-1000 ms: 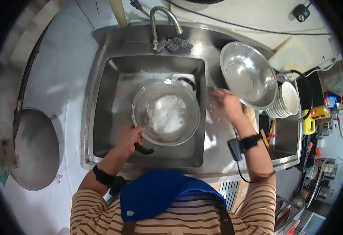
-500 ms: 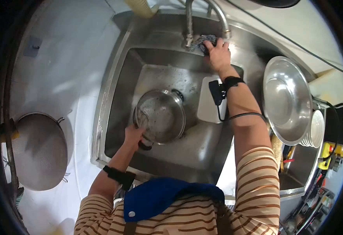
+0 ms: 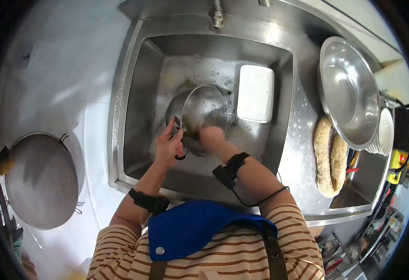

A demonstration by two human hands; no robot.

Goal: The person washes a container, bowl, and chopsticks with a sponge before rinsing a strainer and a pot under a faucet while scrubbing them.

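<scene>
Back from the tap, my right hand sits inside the tilted pot, its grip hidden so I cannot tell, while my left hand pinches the rim.

- Strong fisheye view: a black vignette rings the frame, and the rim of the sink bows outward toward the edges.
- The light is bright and even, coming from overhead. The pale tabletop on the left is nearly washed out.
- Glare streaks the steel bowl at right and the sink's back wall.
- Motion blur smears the pot, the right hand and the fingertips of the left hand.
- A soft shadow lies along the sink's near wall under the arms.
- The far right edge is dim and squeezed, and its details are too small to tell.
</scene>
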